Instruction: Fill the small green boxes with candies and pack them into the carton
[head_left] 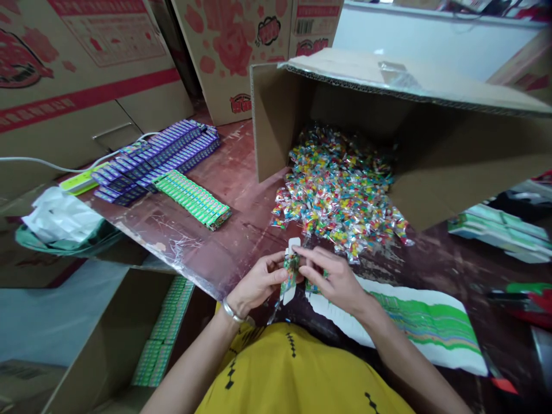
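In front of my yellow top, a small green candy box (290, 273) stands upright with white flaps at its top and bottom. My left hand (268, 276) grips its side between thumb and fingers. From the other side, my right hand (334, 276) pinches around it, its index finger against the top flap. Part of something green shows under the right palm; I cannot tell whether it is held. Just beyond both hands lies a heap of clear packets of colourful candy (340, 195). Beside the right forearm, a row of flat green cartons (426, 322) rests on white paper (340, 313).
An open cardboard box (457, 167) lies on its side behind the candy. Green boxes (192, 198) and purple boxes (159, 158) stand in rows at left, near a power strip (80, 183). Below the table edge, a carton (107, 339) holds green boxes.
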The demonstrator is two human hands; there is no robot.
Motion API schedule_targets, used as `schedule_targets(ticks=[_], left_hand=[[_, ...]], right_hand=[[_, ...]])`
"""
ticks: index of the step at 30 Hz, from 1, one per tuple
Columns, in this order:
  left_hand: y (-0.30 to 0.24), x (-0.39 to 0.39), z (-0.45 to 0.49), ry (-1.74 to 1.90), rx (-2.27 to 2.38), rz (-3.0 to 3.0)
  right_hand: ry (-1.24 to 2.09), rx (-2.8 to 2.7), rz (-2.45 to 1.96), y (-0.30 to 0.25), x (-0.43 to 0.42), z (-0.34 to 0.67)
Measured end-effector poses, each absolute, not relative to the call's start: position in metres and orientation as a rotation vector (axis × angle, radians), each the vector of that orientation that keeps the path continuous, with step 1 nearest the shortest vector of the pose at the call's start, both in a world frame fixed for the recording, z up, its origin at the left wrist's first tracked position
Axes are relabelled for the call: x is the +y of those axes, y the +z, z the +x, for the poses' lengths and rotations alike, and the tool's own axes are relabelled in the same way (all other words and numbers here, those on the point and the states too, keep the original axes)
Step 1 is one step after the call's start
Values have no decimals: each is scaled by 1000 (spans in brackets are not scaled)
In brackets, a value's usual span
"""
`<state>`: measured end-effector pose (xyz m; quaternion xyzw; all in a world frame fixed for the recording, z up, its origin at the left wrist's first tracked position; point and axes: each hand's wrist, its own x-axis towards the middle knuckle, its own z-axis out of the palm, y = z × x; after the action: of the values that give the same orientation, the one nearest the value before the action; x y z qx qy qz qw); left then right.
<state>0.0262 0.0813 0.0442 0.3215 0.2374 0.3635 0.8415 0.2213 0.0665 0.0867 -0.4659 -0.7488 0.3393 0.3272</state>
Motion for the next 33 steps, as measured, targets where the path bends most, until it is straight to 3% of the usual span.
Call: schedule_targets(ticks=[9,14,20,33], left_hand=[[49,81,16,620,680,920],[49,81,24,944,946,981],[44,69,42,1284,1111,961],[44,68,26,1029,991,1129]], right_hand=[[1618,-1833,-1190,89,75,226],[1276,-1435,-1261,73,74,212],[1161,-1260,-1258,52,68,190],[943,-1539,-1334,42,68,185]])
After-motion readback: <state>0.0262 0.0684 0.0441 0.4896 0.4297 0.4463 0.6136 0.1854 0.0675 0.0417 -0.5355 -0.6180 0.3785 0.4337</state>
